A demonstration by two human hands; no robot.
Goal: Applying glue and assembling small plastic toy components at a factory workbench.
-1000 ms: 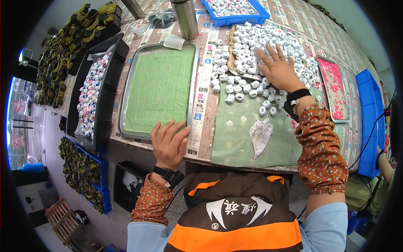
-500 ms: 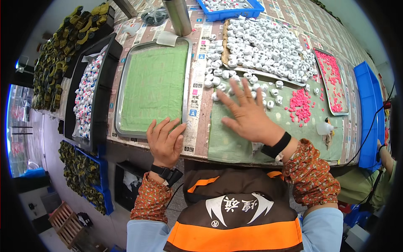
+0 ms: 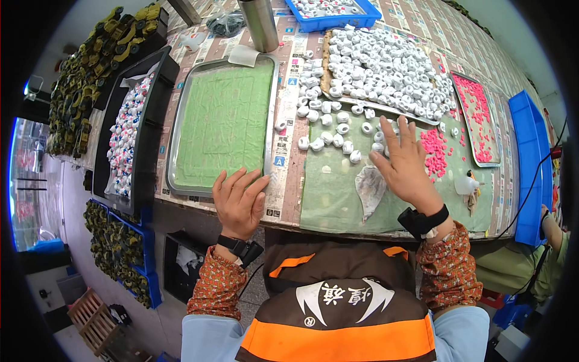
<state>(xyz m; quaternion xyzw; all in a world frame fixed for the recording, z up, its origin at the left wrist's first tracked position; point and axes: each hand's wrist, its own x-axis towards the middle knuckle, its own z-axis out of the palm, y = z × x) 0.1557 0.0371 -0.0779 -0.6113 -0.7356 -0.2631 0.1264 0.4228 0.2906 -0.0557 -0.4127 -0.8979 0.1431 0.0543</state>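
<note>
My left hand [image 3: 239, 202] lies palm down with its fingers stretched out on the near right corner of a metal tray [image 3: 171, 151] lined with green cloth. My right hand [image 3: 409, 166] is spread over a green work cloth [image 3: 329, 202], its fingertips among small white rounded pieces [image 3: 338, 140] with dark openings. Some white pieces are partly hidden under its fingers. Just right of those fingers is a loose pile of small pink pieces [image 3: 433, 151]. A crumpled whitish rag [image 3: 369, 188] lies beside my right hand. Neither hand grips anything.
Behind the cloth, white pieces heap on a tray [image 3: 374, 107]. A tray of pink pieces [image 3: 476, 117] and small bottle [image 3: 465, 184] are at right, near a blue bin [image 3: 531, 163]. A steel cup [image 3: 259, 27] and black crate [image 3: 148, 120] stand left. Another person's arm [image 3: 552, 229] shows far right.
My right hand has moved right across the green cloth, uncovering the rag and several white pieces. Some loose white pieces now lie spread differently. My left hand stays in place.
</note>
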